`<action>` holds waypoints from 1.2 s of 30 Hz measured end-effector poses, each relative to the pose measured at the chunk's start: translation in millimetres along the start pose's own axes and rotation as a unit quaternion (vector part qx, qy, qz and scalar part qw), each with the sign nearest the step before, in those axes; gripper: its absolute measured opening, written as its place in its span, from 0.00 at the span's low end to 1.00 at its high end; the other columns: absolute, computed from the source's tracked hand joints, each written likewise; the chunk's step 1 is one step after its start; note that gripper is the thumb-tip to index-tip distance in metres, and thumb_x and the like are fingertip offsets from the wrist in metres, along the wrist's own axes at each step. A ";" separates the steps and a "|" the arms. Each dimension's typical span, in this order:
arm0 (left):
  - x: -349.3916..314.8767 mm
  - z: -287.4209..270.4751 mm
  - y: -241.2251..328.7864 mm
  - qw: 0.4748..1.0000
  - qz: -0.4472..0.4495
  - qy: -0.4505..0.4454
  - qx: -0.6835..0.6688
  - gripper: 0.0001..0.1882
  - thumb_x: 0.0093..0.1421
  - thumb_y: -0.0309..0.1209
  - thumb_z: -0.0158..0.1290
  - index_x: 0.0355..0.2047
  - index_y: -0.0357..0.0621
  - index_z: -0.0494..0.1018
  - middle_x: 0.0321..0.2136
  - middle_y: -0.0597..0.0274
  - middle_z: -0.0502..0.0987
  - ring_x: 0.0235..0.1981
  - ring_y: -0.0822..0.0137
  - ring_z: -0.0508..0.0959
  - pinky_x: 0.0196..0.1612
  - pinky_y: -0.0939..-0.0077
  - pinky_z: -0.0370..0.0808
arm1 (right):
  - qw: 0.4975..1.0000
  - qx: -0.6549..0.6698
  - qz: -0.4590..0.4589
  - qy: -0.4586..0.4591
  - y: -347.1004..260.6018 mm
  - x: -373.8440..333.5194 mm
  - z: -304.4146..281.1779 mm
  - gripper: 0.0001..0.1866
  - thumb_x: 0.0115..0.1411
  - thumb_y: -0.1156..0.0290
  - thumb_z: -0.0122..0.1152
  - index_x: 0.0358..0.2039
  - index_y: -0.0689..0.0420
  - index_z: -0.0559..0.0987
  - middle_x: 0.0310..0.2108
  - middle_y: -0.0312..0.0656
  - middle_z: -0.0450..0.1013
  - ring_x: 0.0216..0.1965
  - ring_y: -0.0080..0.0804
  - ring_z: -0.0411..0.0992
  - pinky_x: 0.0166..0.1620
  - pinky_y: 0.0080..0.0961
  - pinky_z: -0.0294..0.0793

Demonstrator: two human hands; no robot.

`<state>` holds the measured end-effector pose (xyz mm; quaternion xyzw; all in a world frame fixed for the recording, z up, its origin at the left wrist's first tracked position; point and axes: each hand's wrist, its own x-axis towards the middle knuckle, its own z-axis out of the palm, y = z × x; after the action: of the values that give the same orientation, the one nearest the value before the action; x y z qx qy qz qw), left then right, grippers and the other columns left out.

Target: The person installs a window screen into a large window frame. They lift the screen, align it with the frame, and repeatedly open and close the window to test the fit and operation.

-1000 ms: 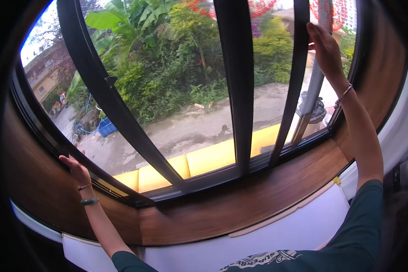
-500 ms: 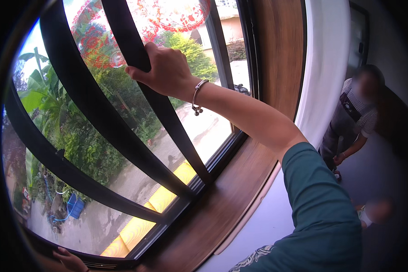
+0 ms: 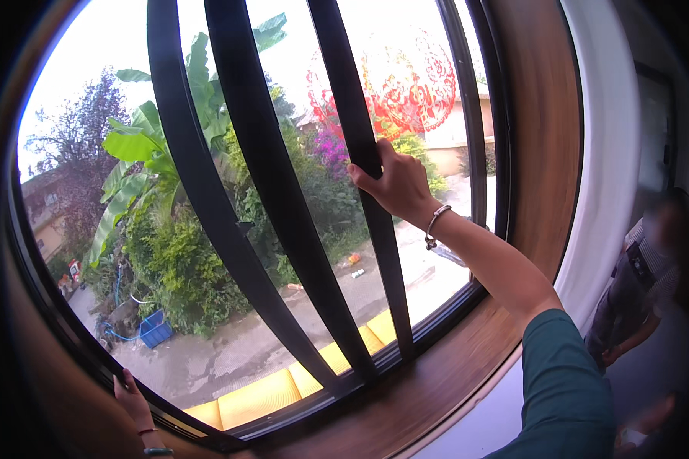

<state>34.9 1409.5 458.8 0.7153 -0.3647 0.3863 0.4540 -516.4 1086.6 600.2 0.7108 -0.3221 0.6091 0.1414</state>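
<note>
My right hand (image 3: pixel 396 183) is closed round a black window sash bar (image 3: pixel 371 206), with the thumb on the near face and the fingers curling behind it. A silver bracelet with small charms (image 3: pixel 434 226) hangs on that wrist. Two more black upright bars (image 3: pixel 279 176) stand to the left, slanting across the glass. At the lower left, my left hand (image 3: pixel 134 402) rests against the black outer window frame (image 3: pixel 76 340), its fingers pointing up and apart from the bars. Red paper-cut decorations (image 3: pixel 409 84) show on the glass near the right hand.
A brown wooden sill (image 3: pixel 459 367) and jamb (image 3: pixel 540 122) border the window. White curtain (image 3: pixel 605 115) hangs at the right, where a person (image 3: pixel 643 275) stands. Outside are a yellow ledge (image 3: pixel 260 398), plants (image 3: pixel 184 268), and a blue crate (image 3: pixel 155 329).
The view has swung, so window and hands appear farther right. My right hand keeps its grip on the bar. More of my left hand shows. Whether the sash slid, I cannot tell.
</note>
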 end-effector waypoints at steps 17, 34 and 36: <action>-6.5 5.4 37.1 0.990 -0.045 -0.006 -0.137 0.21 0.56 0.43 0.50 0.28 0.33 0.67 0.23 0.47 0.72 0.26 0.50 0.73 0.30 0.63 0.68 | 0.996 -0.047 0.017 -0.074 8.8 3.2 -5.6 0.29 0.51 0.45 0.55 0.37 0.61 0.67 0.17 0.45 0.71 0.21 0.42 0.73 0.26 0.34 0.70; 4.4 -2.3 28.2 0.989 0.014 0.039 -0.140 0.21 0.54 0.42 0.54 0.30 0.33 0.67 0.21 0.46 0.72 0.27 0.47 0.74 0.30 0.63 0.69 | 0.992 -0.126 -0.021 -0.002 -26.7 56.6 -1.4 0.39 0.58 0.47 0.42 0.64 0.49 0.42 0.08 0.45 0.62 0.14 0.43 0.67 0.21 0.35 0.66; 5.0 -7.7 36.2 0.985 0.005 0.047 -0.163 0.18 0.54 0.40 0.54 0.29 0.34 0.67 0.21 0.47 0.72 0.26 0.49 0.74 0.29 0.64 0.69 | 0.993 -0.112 -0.042 0.002 -26.8 58.6 -3.1 0.39 0.57 0.46 0.44 0.63 0.48 0.43 0.08 0.43 0.65 0.13 0.43 0.68 0.18 0.36 0.65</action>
<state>3.9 1404.2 478.7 0.6110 -0.4046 0.3565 0.5795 -499.0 1091.9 662.0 0.7019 -0.3578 0.5644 0.2465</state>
